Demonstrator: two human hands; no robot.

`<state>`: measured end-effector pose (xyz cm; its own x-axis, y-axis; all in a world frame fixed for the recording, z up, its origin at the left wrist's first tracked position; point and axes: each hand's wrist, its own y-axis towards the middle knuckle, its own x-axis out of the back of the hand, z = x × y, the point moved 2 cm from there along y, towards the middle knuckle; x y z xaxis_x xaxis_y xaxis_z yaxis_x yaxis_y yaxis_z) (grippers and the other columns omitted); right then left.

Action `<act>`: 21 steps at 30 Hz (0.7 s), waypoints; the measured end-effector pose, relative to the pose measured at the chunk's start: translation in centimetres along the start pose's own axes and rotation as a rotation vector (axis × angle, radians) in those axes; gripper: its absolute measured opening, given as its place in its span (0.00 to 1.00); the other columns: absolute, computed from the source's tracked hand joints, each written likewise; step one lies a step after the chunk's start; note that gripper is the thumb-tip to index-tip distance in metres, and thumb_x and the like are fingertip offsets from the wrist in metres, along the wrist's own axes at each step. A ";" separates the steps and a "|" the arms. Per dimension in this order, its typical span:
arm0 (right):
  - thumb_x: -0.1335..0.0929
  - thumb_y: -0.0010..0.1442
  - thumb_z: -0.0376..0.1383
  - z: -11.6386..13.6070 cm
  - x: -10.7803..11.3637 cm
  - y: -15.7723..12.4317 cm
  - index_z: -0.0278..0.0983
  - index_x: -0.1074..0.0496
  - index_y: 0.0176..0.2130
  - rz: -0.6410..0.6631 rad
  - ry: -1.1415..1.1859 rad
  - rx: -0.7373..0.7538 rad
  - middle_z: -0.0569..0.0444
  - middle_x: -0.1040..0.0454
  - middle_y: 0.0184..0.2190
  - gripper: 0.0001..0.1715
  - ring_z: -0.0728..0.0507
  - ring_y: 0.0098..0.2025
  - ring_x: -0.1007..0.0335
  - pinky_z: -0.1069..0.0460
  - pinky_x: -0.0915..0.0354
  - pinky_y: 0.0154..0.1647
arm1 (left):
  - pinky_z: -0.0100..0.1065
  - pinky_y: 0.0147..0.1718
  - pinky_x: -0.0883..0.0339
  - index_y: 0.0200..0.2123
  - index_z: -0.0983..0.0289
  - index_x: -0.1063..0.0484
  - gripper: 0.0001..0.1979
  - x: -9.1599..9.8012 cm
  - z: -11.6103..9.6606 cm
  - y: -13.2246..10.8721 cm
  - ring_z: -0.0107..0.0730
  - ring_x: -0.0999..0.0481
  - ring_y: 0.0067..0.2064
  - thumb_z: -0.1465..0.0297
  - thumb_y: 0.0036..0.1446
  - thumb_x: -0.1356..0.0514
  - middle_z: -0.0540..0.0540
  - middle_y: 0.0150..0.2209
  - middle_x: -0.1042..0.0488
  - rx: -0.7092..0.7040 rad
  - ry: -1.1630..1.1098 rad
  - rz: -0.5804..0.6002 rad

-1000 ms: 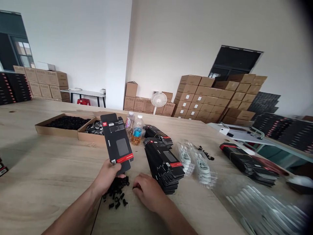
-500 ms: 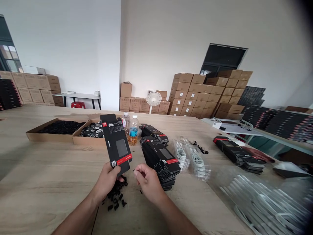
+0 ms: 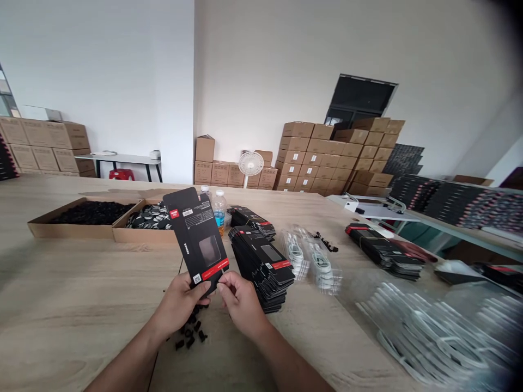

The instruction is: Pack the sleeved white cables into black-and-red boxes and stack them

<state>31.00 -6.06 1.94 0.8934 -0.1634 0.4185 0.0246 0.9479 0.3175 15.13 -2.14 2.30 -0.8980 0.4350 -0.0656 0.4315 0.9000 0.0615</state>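
My left hand (image 3: 180, 305) grips the lower end of a flat black packaging sleeve (image 3: 196, 237) with a red stripe and a clear window, held upright above the wooden table (image 3: 81, 288). My right hand (image 3: 241, 299) is closed in a pinch at the sleeve's bottom edge, holding a small black piece too small to name. Under both hands lies a scatter of small black plastic clips (image 3: 190, 335). A fanned stack of the same black sleeves (image 3: 261, 261) lies just to the right of my hands.
Two shallow cardboard trays (image 3: 73, 220) of black parts sit at the left. Water bottles (image 3: 219, 209) stand behind the sleeve. Bagged white cables (image 3: 314, 258) and more bags (image 3: 433, 332) lie to the right, near another sleeve pile (image 3: 384, 253). Stacked cartons (image 3: 335, 163) line the far wall.
My right hand lifted off the table from the clip pile with a small black piece and came up to the sleeve's bottom edge. The view shifted right.
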 end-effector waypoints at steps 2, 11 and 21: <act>0.36 0.62 0.38 0.0 0.0 0.0 0.38 0.32 0.31 -0.008 -0.005 0.002 0.61 0.34 0.20 0.09 0.50 0.22 0.40 0.55 0.45 0.25 | 0.36 0.36 0.24 0.38 0.64 0.23 0.18 0.0 0.0 0.0 0.37 0.23 0.37 0.55 0.55 0.37 0.54 0.35 0.22 -0.001 0.021 0.023; 0.37 0.61 0.32 1.4 0.3 -0.2 0.38 0.32 0.28 -0.029 -0.296 0.154 0.60 0.34 0.21 0.10 0.50 0.22 0.41 0.55 0.47 0.26 | 0.31 0.28 0.39 0.24 0.62 0.31 0.22 -1.1 -0.3 -0.9 0.34 0.29 0.27 0.56 0.65 0.51 0.51 0.23 0.30 -0.254 0.614 -0.055; 0.42 0.61 0.28 1.8 0.0 -1.0 0.37 0.32 0.37 -0.078 -0.558 0.201 0.50 0.26 0.31 0.11 0.45 0.30 0.31 0.52 0.42 0.32 | 0.34 0.32 0.31 0.27 0.62 0.27 0.20 -2.6 0.7 -1.3 0.41 0.22 0.29 0.57 0.64 0.50 0.57 0.26 0.23 -0.137 0.487 -0.022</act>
<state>30.16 -7.49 3.21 0.5200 -0.4010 0.7542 -0.0534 0.8659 0.4973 17.00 -4.43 1.72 -0.8566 0.3233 0.4020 0.4260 0.8828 0.1978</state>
